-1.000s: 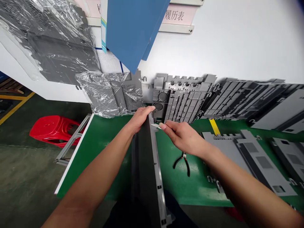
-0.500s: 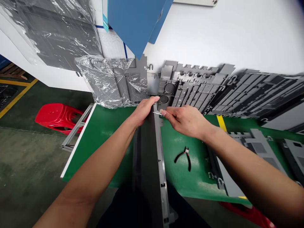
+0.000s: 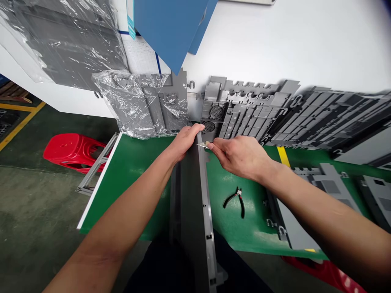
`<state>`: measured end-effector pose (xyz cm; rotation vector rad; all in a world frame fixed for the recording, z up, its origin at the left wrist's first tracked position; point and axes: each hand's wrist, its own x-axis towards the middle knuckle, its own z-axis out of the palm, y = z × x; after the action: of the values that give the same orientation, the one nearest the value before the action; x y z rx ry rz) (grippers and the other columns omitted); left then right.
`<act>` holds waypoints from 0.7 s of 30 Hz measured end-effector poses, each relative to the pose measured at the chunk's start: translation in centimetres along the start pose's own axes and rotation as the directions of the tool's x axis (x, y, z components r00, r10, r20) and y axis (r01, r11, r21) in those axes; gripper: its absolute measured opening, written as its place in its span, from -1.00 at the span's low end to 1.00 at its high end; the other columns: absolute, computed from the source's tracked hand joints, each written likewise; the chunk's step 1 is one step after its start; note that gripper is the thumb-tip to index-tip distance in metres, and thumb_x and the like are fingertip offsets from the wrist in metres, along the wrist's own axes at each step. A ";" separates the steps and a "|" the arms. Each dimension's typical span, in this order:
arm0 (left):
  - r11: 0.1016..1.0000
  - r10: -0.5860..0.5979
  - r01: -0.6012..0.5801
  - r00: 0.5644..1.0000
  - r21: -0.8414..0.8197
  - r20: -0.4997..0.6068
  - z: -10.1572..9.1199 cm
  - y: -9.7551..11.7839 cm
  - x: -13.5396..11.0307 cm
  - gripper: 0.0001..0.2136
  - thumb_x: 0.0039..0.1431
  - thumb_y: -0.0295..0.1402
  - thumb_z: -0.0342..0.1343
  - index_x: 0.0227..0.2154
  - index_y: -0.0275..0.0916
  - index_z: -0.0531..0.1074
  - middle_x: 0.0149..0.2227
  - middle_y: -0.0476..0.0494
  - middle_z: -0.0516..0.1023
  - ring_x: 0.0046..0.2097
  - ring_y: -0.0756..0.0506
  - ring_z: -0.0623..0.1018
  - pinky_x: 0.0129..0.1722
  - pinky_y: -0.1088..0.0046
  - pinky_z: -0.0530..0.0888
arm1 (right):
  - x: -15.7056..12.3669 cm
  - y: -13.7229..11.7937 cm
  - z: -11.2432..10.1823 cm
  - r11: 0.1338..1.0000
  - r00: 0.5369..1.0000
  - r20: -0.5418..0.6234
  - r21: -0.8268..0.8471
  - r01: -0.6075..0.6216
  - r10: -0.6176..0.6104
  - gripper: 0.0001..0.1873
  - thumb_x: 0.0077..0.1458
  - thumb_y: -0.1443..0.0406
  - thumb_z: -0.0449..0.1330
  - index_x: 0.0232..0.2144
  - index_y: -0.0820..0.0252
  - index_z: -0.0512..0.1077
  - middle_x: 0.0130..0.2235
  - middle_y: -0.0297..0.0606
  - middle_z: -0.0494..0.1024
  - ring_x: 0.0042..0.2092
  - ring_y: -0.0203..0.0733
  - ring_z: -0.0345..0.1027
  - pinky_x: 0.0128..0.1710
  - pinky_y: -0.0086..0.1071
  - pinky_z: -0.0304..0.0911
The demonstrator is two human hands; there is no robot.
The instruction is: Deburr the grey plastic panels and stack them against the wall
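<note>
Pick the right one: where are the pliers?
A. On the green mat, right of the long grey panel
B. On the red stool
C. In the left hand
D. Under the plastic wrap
A: the pliers lie on the green mat, to the right of the long grey panel.
</note>
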<state>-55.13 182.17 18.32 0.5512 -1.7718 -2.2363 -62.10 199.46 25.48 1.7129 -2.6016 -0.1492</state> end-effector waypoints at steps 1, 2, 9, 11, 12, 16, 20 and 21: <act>1.000 0.002 -0.002 1.000 0.000 -0.002 0.0 -0.1 0.0 -0.64 0.18 -0.10 0.11 -0.59 -0.17 0.18 -0.55 0.06 0.14 -0.53 0.05 0.15 -0.56 0.51 0.18 | 0.0 0.0 0.0 1.000 1.000 0.006 -0.004 0.000 0.000 -0.41 0.46 -0.04 -0.26 -0.30 0.08 0.43 -0.51 -0.26 0.48 -0.46 -0.12 0.35 -0.45 -0.27 -0.23; 1.000 0.005 -0.005 1.000 0.002 -0.004 0.1 -0.1 0.0 -0.64 0.18 -0.10 0.11 -0.59 -0.17 0.18 -0.55 0.06 0.14 -0.53 0.05 0.14 -0.57 0.51 0.17 | -0.1 0.0 0.0 1.000 1.000 0.012 -0.008 0.000 0.000 -0.41 0.46 -0.04 -0.26 -0.29 0.08 0.43 -0.51 -0.25 0.49 -0.46 -0.11 0.36 -0.44 -0.27 -0.22; 1.000 0.011 -0.011 1.000 0.015 0.007 0.1 -0.3 0.2 -0.63 0.20 -0.10 0.10 -0.58 -0.17 0.15 -0.55 0.07 0.11 -0.53 0.06 0.12 -0.56 0.50 0.14 | -0.2 0.1 -0.3 1.000 0.999 0.038 -0.013 -0.007 0.007 -0.37 0.46 -0.05 -0.29 -0.26 0.09 0.46 -0.48 -0.22 0.54 -0.45 -0.10 0.37 -0.42 -0.26 -0.21; 1.000 0.010 -0.011 1.000 0.013 0.008 0.2 -0.3 0.2 -0.63 0.20 -0.09 0.10 -0.58 -0.17 0.15 -0.55 0.07 0.10 -0.53 0.05 0.11 -0.56 0.50 0.14 | -0.2 0.1 -0.3 1.000 0.999 0.044 -0.010 -0.006 0.007 -0.37 0.46 -0.05 -0.29 -0.26 0.09 0.47 -0.47 -0.21 0.54 -0.44 -0.09 0.38 -0.42 -0.26 -0.20; 1.000 0.008 -0.008 1.000 0.011 0.010 0.2 -0.3 0.2 -0.62 0.19 -0.09 0.10 -0.58 -0.16 0.14 -0.56 0.07 0.10 -0.53 0.05 0.10 -0.56 0.49 0.13 | -0.2 0.1 -0.3 1.000 0.999 0.047 -0.010 -0.007 0.007 -0.36 0.46 -0.05 -0.29 -0.26 0.09 0.47 -0.47 -0.21 0.54 -0.43 -0.08 0.39 -0.41 -0.26 -0.19; 1.000 -0.005 0.005 1.000 0.001 0.027 0.1 -0.2 0.2 -0.62 0.18 -0.08 0.11 -0.58 -0.15 0.12 -0.56 0.07 0.08 -0.53 0.04 0.09 -0.56 0.47 0.13 | -0.2 0.1 -0.2 1.000 0.998 0.062 -0.017 -0.012 0.013 -0.36 0.46 -0.05 -0.28 -0.25 0.09 0.49 -0.46 -0.19 0.56 -0.41 -0.04 0.41 -0.40 -0.25 -0.17; 1.000 -0.008 0.008 1.000 0.008 0.030 0.1 -0.1 0.2 -0.62 0.17 -0.07 0.11 -0.59 -0.16 0.13 -0.55 0.07 0.08 -0.53 0.04 0.10 -0.55 0.47 0.13 | -0.3 0.1 -0.2 1.000 0.998 0.056 -0.013 -0.005 0.006 -0.36 0.46 -0.06 -0.29 -0.24 0.08 0.48 -0.47 -0.20 0.55 -0.42 -0.05 0.40 -0.40 -0.25 -0.18; 1.000 -0.009 0.009 0.999 0.011 0.032 0.1 -0.1 0.2 -0.62 0.17 -0.07 0.11 -0.59 -0.16 0.14 -0.55 0.07 0.09 -0.52 0.04 0.11 -0.54 0.47 0.14 | -0.3 0.1 -0.2 1.000 0.999 0.054 -0.013 -0.002 0.003 -0.36 0.46 -0.06 -0.29 -0.25 0.09 0.48 -0.47 -0.20 0.54 -0.42 -0.05 0.39 -0.40 -0.25 -0.19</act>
<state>-55.33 182.18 18.18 0.5287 -1.8013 -2.2553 -62.11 199.78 25.67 1.7258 -2.6341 -0.2140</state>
